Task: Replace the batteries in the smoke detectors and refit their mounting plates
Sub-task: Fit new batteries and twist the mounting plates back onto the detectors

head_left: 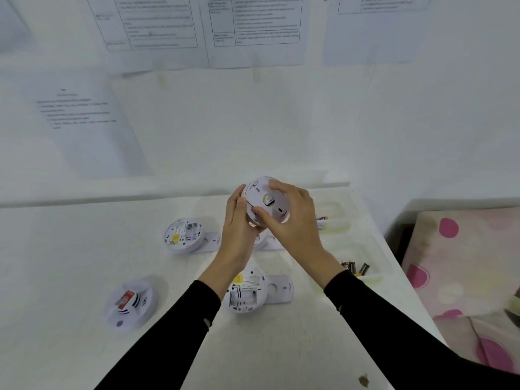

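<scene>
Smoke detector (266, 202), round and white, is held up over the white table (84, 249), with its back side turned to the camera. A mounting plate (260, 189) sits on this back side, and a yellow label shows through a hole in it. The left hand (239, 220) grips the left rim of this detector with curled fingers. The right hand (292, 220) grips it from the right, with fingers spread over the plate and the thumb at the lower edge. Below the held detector and to its left, a second detector (183, 235) lies on the table with its back up, resting partly on a loose plate (212, 242). Directly below the held detector, a third detector (246, 292) lies with its battery compartment open, touching another loose plate (280, 289). Far to the lower left lies a fourth detector (130, 302), face up. To the lower right of the held detector, dark batteries (356, 268) lie in a clear tray (374, 277).
</scene>
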The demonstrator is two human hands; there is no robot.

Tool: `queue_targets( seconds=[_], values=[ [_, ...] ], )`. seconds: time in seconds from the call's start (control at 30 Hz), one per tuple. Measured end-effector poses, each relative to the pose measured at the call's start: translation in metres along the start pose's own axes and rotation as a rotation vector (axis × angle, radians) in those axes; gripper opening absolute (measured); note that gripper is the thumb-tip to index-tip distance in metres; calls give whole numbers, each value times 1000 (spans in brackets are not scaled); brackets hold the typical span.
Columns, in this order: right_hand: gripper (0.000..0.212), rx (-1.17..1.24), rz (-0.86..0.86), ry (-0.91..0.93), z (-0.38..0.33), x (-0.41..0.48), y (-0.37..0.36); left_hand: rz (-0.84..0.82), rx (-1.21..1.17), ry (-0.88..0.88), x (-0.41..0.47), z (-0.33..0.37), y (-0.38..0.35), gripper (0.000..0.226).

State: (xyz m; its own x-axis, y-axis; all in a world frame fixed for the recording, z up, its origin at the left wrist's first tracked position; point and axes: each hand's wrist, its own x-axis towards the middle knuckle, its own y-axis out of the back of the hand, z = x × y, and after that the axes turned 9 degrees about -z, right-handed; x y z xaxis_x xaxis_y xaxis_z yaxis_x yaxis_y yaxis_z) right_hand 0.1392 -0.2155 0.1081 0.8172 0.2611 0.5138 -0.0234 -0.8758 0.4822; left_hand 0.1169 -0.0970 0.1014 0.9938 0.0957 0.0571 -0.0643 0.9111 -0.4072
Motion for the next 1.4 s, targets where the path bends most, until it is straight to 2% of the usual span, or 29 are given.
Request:
queue_targets(
  seconds=[0.2, 0.43, 0.63, 0.8, 1.0, 1.2, 1.4],
  values=[
    [53, 52, -17, -36, -1, 5, 3, -3, 86, -57, 0, -2, -1, 31],
    [43, 63, -42, 22, 8, 6, 5, 13, 63, -94, 5, 3, -5, 29],
    [49, 119, -43, -129, -3, 9, 18, 3, -20, -72, 6, 4, -14, 38],
    [46, 182, -29, -216, -10, 14, 31, -46, -89, -79, 4, 9, -29, 36],
    [32, 150, -53, -122, -1, 19, 38, -47, -142, -91, 2, 7, -43, 38],
    [33, 126, -105, -86, 13, 16, 47, -74, -183, -53, -6, 2, -55, 46],
    [37, 173, -73, -115, 6, 14, 39, -24, -127, -120, -6, -7, -55, 36]
  ],
)
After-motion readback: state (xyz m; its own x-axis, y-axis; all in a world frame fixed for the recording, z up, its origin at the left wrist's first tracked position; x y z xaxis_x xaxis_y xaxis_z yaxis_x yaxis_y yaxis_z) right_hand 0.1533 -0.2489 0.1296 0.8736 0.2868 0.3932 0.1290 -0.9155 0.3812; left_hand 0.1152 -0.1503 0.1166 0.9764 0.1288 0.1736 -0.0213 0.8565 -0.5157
